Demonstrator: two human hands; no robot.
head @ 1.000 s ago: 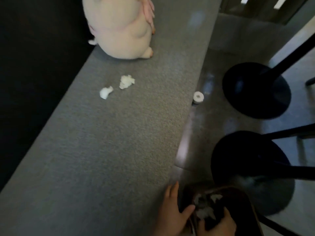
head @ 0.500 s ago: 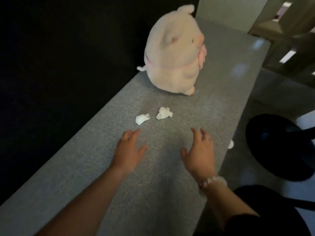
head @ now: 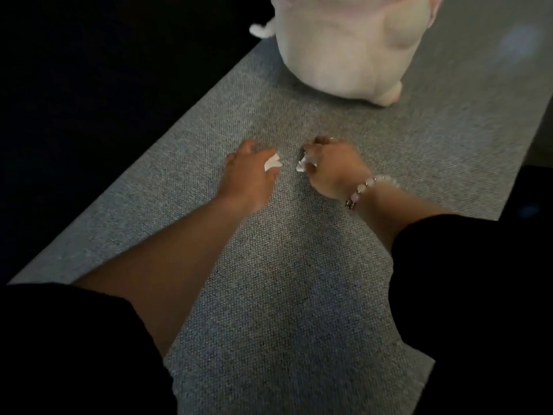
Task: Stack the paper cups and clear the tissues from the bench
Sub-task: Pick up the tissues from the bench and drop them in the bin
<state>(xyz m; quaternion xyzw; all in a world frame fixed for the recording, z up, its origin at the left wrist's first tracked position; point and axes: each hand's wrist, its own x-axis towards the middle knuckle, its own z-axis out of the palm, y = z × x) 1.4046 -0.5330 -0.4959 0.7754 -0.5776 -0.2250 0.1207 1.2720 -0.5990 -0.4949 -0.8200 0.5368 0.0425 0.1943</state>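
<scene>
A long bench (head: 299,295) covered in grey woven fabric is seen running away from the camera, with darkness along its left edge. At its far end a large pale plush toy (head: 344,46) is set upright on the fabric, its small white tail (head: 261,29) sticking out to the left; the top of the toy is cut off by the frame.

Two bare forearms in short black sleeves are stretched forward over the bench, side by side. A bracelet (head: 366,187) of pale beads is worn on the right wrist.

The left hand (head: 248,172) is laid low over the fabric, its fingers and thumb drawn in around a small white tissue (head: 271,163) — a crumpled scrap that shows at the thumb side of the hand. Whether the scrap is lifted clear of the fabric cannot be told.

The right hand (head: 332,166) is curled more tightly, knuckles up, and a second tissue piece (head: 301,163) is pinched at its fingertips — only a small white edge is visible. The two scraps are held near each other, with a narrow strip of bare fabric between the hands, well short of the plush toy. Both hands are slightly blurred.
</scene>
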